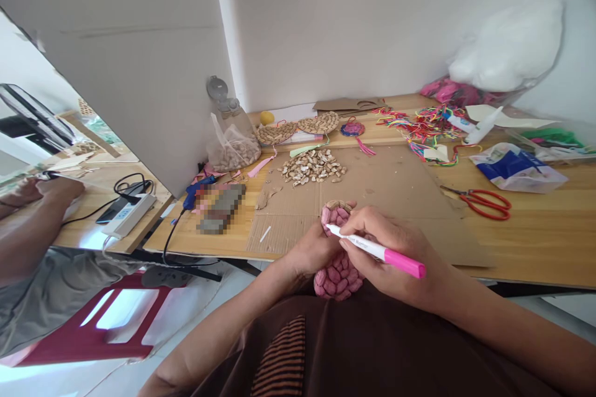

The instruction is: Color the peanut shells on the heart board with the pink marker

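A craft piece covered in peanut shells (338,276) is held over my lap at the table's front edge. Most of its shells are pink; those at its top rim are still tan. My left hand (313,252) is closed round the middle of the piece and hides part of it. In my right hand (388,248) is a white marker with a pink end (372,248), its tip touching the upper shells on the left side. Beyond my hands, a pile of loose peanut shells (313,167) lies on a cardboard sheet (386,189).
Red-handled scissors (488,201) and a blue-white packet (519,167) lie right. Coloured cords (433,124) and shell-covered pieces (319,124) sit behind. At left are a bag of peanuts (235,149), a blue glue gun (198,189), a power strip (130,214) and another person's arm (41,229).
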`<state>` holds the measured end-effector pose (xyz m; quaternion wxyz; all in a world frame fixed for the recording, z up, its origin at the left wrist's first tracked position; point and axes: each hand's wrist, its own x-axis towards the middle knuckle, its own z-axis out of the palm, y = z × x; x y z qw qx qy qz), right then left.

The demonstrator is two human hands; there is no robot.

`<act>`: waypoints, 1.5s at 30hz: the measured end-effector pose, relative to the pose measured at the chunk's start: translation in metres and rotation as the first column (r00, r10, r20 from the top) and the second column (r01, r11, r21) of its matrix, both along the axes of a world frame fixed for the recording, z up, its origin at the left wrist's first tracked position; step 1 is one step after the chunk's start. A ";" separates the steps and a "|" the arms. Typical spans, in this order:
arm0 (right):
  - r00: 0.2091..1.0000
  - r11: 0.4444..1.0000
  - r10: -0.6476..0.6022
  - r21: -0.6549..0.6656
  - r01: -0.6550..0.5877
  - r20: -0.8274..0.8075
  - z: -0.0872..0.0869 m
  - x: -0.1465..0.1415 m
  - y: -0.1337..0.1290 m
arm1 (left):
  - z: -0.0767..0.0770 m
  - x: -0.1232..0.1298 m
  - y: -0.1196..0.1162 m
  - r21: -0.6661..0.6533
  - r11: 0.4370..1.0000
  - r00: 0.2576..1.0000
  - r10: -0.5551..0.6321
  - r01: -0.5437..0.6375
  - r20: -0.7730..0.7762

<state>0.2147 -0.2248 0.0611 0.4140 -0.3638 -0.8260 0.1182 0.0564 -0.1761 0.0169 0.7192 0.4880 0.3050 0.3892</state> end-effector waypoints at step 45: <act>0.989 0.996 0.092 0.014 -0.092 -0.116 -0.014 0.008 0.008 | -0.013 -0.012 -0.008 -0.386 0.915 0.984 -0.058 0.120 0.170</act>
